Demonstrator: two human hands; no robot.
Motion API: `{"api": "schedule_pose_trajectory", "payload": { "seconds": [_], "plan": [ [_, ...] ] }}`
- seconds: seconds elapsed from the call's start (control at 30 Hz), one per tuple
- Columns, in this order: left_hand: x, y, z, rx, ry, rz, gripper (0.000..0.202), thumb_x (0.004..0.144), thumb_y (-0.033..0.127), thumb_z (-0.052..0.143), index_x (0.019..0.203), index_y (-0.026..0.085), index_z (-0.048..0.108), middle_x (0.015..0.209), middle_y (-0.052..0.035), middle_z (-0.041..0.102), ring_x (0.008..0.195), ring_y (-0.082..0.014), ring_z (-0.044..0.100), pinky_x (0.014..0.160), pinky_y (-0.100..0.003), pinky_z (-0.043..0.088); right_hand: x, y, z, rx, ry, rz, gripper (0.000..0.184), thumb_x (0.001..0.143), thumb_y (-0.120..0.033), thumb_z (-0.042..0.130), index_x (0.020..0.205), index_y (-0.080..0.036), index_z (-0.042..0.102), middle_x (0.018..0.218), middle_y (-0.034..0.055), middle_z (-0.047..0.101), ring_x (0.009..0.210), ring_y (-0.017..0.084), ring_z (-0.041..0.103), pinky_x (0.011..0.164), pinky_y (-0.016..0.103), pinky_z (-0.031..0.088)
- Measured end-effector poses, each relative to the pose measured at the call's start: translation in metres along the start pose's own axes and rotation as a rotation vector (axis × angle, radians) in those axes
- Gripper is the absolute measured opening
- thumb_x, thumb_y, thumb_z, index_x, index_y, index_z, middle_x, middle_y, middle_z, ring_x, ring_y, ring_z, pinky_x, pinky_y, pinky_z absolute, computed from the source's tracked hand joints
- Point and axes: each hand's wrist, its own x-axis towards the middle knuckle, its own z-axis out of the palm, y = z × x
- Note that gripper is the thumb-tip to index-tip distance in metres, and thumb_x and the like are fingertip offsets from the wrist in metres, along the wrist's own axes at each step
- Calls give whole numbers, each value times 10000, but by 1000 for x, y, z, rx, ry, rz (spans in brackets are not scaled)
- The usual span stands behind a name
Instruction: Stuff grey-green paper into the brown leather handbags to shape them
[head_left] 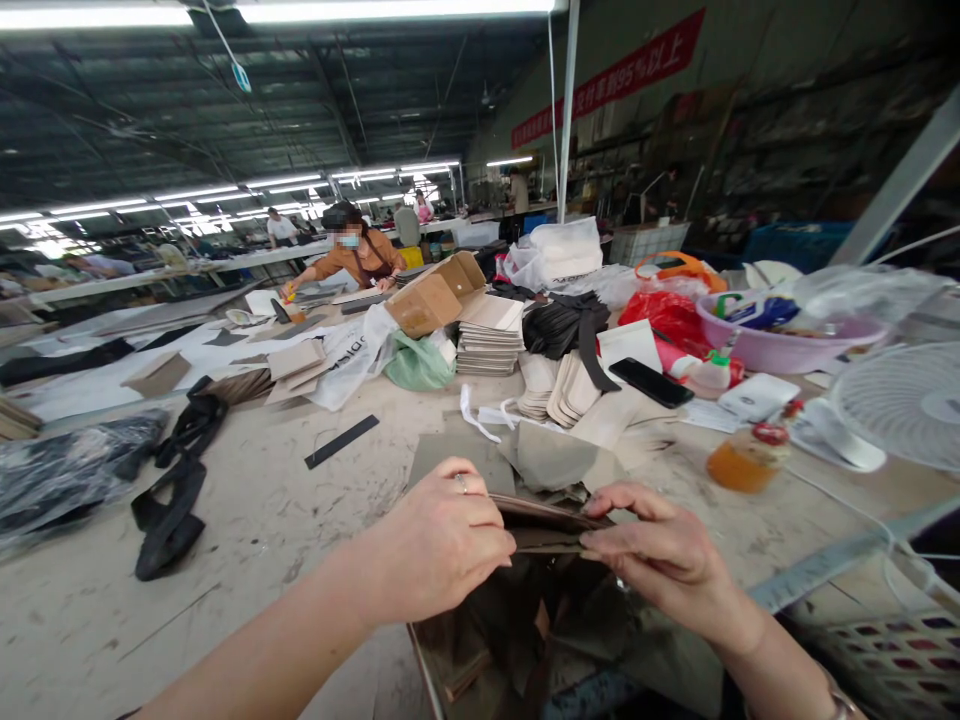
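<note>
My left hand [439, 535], with a ring on one finger, is closed on the left end of a folded dark brown piece of thin sheet material [541, 520]. At its right end, my right hand [664, 548] pinches the edges between thumb and fingers. A narrow gap shows between the piece's layers; whether it is leather or cloth I cannot tell. Just behind it, grey-green sheets [559, 455] lie loosely overlapped on the table. Beneath my hands, dark pieces [495, 630] lie heaped at the table's front edge, partly in shadow.
Beyond the sheets stand stacked beige panels [491, 335], a cardboard box [435, 295] and a black phone [651, 383]. On the right are a jar of amber liquid [746, 462], a purple basin [795, 345] and a fan [907, 405]. Black straps [172, 510] lie left. A co-worker [356, 260] works across the table.
</note>
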Motion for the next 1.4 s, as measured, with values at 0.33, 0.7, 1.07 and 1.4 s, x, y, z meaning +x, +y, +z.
{"api": "schedule_pose_trajectory", "payload": {
  "seconds": [0.33,0.7,1.07,1.4],
  "plan": [
    [11,-9,7,-114,89,-261,196,909,220,466,825,165,634,1005,-66,614,890,-162,576,831,-306,466,3,1,12,-13,184,197,169,784,-227,688,918,-219,585,798,17,648,741,156,629,659,250,516],
    [17,-9,10,10,-5,-346,300,949,272,392,792,155,619,807,-46,587,736,-143,569,674,-260,433,6,7,12,25,119,179,214,833,-196,630,1038,-246,666,840,42,629,743,151,600,627,259,504],
    [25,-7,12,150,-27,-423,339,964,293,348,747,160,572,757,-26,566,659,-151,553,612,-282,400,13,1,13,109,135,363,138,837,-283,631,931,-237,721,729,25,611,675,142,575,575,252,460],
    [31,-8,14,225,6,-402,326,956,267,366,736,158,581,718,-34,562,613,-175,553,552,-294,396,14,-2,18,40,167,363,149,847,-293,607,936,-214,697,773,39,623,735,165,580,648,278,473]
  ]
}}
